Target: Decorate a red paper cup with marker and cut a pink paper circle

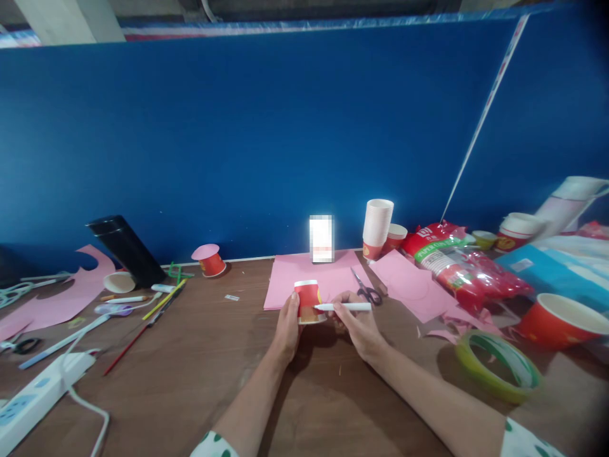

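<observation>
- The left hand (287, 327) has its fingers wrapped around a red paper cup (308, 294), a small, smooth, tapering shape with a pale edge at each end, raised over the bench (190, 393) just in front of the pink paper.
- The right hand (359, 325) pinches a white pen (349, 306) in its fingers; the slim, smooth barrel lies nearly level, its tip at the cup's side. Contact between tip and cup is too small to tell.
- Flat, matte pink paper (285, 273) lies beyond the hands, straight-edged, with scissors (373, 296) with dark looped handles at its right edge.
- Behind, nested paper cups (378, 221) make a tall white column with fine stacked rims.
- To the right lie a crinkled, glossy red plastic bag (438, 244) and a green-yellow tape roll (466, 365), a smooth ring.
- To the left, a cup with a pink disc (205, 252) on top stands near a tilted black cylinder (136, 251).
- The bench has a brown, wood-like surface; a flat blue panel (238, 139) rises behind it.
</observation>
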The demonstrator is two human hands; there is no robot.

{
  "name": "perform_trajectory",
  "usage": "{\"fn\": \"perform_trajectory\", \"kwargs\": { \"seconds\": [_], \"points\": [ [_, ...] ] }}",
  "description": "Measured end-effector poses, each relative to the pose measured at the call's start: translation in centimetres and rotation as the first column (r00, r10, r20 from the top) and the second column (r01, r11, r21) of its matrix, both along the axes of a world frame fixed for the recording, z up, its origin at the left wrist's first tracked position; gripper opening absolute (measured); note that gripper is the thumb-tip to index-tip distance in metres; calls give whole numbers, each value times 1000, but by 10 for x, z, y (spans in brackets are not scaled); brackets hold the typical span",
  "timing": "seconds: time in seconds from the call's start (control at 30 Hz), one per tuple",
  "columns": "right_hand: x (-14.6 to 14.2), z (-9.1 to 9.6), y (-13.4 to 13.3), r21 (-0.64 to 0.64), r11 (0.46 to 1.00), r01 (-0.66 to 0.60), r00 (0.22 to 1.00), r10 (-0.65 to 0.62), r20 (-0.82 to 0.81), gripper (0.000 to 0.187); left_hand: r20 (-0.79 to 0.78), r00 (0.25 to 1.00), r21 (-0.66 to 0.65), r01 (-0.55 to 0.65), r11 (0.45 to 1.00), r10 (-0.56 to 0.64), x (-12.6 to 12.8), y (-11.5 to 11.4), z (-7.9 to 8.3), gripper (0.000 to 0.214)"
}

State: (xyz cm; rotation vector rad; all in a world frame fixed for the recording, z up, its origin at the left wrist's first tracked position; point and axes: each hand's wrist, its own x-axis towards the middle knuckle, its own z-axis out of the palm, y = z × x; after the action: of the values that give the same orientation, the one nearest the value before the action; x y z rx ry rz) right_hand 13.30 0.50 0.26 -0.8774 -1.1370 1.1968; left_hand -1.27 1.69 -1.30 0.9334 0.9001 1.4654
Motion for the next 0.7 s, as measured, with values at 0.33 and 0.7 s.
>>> {"fn": "perform_trajectory", "kwargs": {
  "seconds": [0.33, 0.7],
  "points": [
    [-1, 2, -1, 3, 1000, 5, 1000, -5, -13, 27, 24, 1000, -1, 12, 1000, -12, -1, 1, -3, 41],
    [0, 1, -1, 17, 1000, -9, 1000, 9, 2, 26, 4, 1000, 1, 7, 1000, -7, -1, 0, -1, 49]
  ]
}}
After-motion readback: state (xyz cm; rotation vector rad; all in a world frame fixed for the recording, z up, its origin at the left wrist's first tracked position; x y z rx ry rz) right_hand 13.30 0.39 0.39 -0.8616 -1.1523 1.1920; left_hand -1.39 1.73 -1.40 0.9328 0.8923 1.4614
